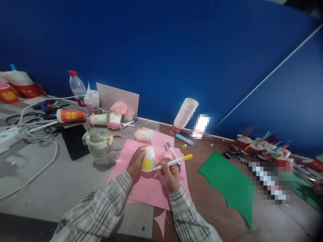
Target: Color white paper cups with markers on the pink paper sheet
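Note:
My left hand [137, 162] is closed around the side of a white paper cup [150, 154], which is held upside down above pink paper [143, 188]. A yellow patch covers the cup's lower part. In my right hand [170, 174] is a white marker [174, 162] with a yellow end, its tip at the cup's lower right edge. Just behind, a decorated paper cup [145, 135] lies on its side on the pink paper. A grey-capped pen [172, 150] and dark scissors handles [179, 167], partly hidden, are beside my right hand.
A lidded glass jar [99, 148] and a black tablet-like slab [75, 143] are to the left. Stacked cups [185, 114] lean by the blue wall, near a blue glue stick [185, 139]. Green paper [229, 185] is at right. Cables [54, 158] cross the far left.

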A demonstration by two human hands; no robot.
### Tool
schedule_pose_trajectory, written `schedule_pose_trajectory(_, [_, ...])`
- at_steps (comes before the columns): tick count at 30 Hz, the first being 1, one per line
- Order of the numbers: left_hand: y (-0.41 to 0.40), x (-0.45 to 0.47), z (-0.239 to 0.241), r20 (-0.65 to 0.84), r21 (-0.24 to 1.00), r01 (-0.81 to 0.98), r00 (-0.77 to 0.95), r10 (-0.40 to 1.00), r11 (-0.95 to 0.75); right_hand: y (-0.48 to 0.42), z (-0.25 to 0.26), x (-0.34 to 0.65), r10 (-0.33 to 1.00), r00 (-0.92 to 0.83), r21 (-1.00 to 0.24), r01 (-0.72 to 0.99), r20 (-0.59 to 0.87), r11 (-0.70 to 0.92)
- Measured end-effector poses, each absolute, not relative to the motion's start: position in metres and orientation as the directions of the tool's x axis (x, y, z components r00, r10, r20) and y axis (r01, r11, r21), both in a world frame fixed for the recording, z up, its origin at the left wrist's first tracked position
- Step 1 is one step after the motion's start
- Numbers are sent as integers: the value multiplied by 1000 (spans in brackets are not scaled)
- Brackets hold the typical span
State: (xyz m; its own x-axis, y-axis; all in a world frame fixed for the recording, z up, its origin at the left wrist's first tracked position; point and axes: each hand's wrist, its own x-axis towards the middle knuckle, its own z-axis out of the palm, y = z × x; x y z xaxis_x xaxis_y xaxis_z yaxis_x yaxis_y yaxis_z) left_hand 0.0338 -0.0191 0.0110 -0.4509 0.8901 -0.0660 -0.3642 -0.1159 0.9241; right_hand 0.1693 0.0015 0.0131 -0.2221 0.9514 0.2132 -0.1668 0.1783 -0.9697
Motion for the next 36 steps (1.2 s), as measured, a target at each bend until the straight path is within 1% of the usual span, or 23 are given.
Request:
schedule_pose_trajectory(6, [-20,34,13,-48,940,-324,-446,894,-111,0,19,168,959,-223,-978,-153,173,141])
schedule_pose_trajectory(10, [-21,35,13,-59,939,-329,-438,897,-99,-1,20,167,958,-240,-982,-143,157,125])
schedule_pose_trajectory(19, [-20,32,15,-49,953,-290,-430,901,-87,-2,18,167,957,-248,-984,-130,153,124])
schedule_pose_trajectory(26, [-23,35,13,-82,925,-371,-409,909,-83,-1,17,168,950,-259,-982,-121,173,146])
schedule_pose_trajectory(32, [-23,34,13,-90,929,-364,-402,911,-69,0,16,168,946,-270,-979,-138,182,149])
schedule_pose_trajectory(36, [-23,36,15,-86,918,-387,-418,905,-92,1,14,169,949,-253,-974,-177,186,143])
